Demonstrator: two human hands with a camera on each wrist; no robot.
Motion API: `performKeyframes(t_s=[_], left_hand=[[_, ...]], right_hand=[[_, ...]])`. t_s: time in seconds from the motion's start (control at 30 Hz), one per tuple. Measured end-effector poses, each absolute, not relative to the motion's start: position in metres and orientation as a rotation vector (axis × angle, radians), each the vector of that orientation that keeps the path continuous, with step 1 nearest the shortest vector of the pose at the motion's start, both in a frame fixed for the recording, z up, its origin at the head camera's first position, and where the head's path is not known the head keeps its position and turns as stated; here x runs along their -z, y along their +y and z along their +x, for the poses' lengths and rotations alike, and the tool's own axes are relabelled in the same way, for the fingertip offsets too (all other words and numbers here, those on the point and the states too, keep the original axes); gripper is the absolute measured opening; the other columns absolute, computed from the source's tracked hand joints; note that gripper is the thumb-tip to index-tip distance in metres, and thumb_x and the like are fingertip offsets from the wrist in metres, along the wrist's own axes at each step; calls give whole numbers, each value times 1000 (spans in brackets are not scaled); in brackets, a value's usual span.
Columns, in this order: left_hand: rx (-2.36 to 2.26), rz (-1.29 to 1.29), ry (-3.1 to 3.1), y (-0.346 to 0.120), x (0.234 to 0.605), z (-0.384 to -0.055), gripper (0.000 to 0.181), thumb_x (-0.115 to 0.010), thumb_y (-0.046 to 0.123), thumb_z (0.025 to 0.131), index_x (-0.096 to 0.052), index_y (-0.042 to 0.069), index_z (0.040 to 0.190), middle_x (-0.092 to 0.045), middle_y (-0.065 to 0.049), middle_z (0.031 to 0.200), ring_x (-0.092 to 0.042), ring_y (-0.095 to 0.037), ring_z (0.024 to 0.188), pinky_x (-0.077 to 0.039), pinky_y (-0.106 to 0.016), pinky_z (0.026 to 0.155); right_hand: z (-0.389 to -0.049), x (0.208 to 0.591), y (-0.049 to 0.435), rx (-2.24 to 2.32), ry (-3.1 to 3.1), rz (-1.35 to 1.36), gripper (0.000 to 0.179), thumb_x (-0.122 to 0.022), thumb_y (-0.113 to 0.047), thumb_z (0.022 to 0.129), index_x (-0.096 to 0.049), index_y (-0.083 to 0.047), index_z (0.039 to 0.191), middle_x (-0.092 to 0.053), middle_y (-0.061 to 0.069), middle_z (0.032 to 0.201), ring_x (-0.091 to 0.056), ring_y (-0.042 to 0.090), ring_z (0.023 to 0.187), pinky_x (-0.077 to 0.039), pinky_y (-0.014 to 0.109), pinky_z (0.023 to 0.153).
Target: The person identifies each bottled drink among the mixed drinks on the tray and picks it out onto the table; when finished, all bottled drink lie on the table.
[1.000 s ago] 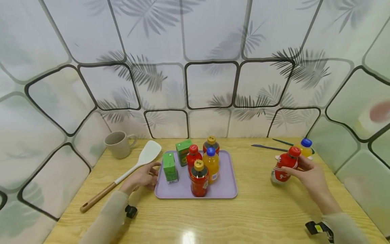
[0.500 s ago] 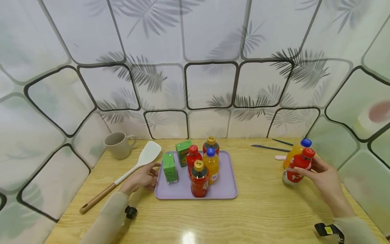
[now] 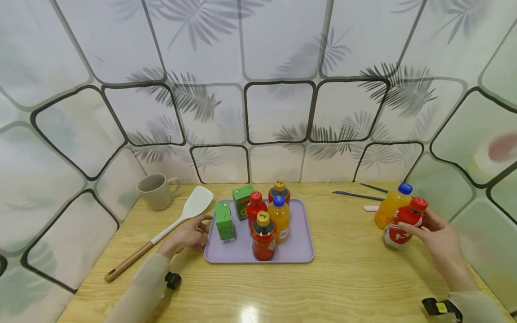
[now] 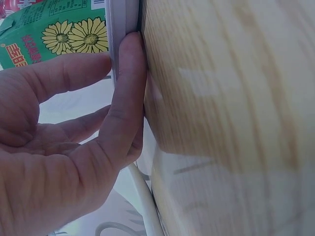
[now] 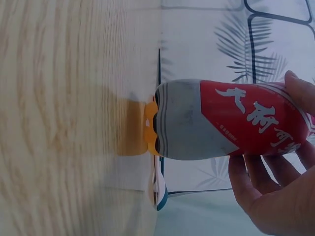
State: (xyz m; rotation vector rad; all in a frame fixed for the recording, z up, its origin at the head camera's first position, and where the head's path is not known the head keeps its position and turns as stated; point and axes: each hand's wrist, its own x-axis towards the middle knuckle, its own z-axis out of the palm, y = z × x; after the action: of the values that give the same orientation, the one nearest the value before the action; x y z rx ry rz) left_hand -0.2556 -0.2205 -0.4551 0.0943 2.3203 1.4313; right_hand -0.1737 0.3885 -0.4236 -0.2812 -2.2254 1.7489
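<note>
My right hand holds a red-labelled bottle with a red cap, thumb on one side and fingers on the other. In the head view the bottle leans, its cap toward the right. Just behind it stands an orange juice bottle with a blue cap, partly covered. Whether the red bottle's base touches the table cannot be told. On the left, my left hand pinches the rim of a lilac tray, thumb inside and fingers outside. Beside it on the tray is a green drink carton.
Also on the tray are a second green carton and several bottles, including a dark one in front. A white spatula and a grey mug lie and stand at left. Thin dark utensils and a pink-handled one lie back right.
My right hand has carried the red-labelled bottle rightward and slightly nearer, uncovering more of the orange juice bottle and the pink-handled utensil. The left hand stays at the tray rim.
</note>
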Motion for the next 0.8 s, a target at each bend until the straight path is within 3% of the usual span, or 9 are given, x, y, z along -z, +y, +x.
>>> performKeyframes(t_s=[0.23,0.63,0.8], left_hand=[[-1430,92,2312,-220,453,-256,74,-54,-13,76,-35,4,146,-48,-22,113,-58,-26,88,-61,-39,65],[-1435,95,2305,-220,455,-257,77,-53,-14,75,-35,4,147,-48,-22,114,-57,-26,88,-61,-39,65],[-1416,86,2308,-220,454,-256,77,-54,-13,75,-35,4,147,-47,-22,116,-57,-26,90,-61,-39,65]], right_hand=[[-173,426,394,-1717,-2256,-370,83,-78,-18,82,-33,-23,152,-53,-31,117,-46,-15,99,-42,-3,70],[-172,435,410,-1829,-2113,-295,78,-77,-7,81,-41,-23,149,-59,-33,99,-53,-16,88,-43,-2,69],[-174,435,410,-1746,-2192,-352,81,-79,-13,81,-38,-20,151,-56,-35,99,-50,-16,88,-42,-2,68]])
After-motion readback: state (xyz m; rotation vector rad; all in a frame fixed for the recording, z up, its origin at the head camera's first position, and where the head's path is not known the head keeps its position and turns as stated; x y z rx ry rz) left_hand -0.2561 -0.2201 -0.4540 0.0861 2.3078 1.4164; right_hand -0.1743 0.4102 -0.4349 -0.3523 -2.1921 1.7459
